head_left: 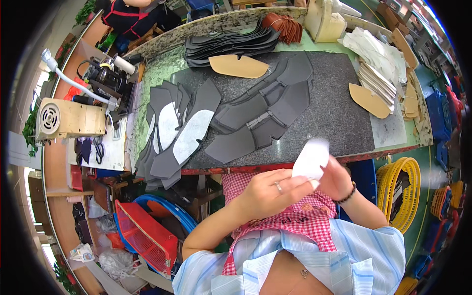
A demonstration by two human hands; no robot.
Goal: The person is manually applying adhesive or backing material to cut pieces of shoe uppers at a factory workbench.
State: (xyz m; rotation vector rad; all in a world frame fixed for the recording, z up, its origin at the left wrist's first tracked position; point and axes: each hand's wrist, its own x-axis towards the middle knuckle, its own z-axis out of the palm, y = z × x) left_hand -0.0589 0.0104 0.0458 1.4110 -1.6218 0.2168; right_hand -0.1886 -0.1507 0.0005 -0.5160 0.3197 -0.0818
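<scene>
— Two hands on one white liner piece (310,158), just off the near edge of the worktable (344,118); left hand (268,194) pinching its lower end, fingers closed on it; right hand (337,178) gripping the right edge.

— Long axis?

— Tilted up and away toward the table; equally near both hands; grey cut pieces (255,123) lying beyond, mid-table.

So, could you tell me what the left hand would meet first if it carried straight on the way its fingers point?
The left hand points right, fingertips on the white piece that both hands hold. Just beyond lies the right hand, so it would probably meet that first, though depth is hard to judge.
</scene>
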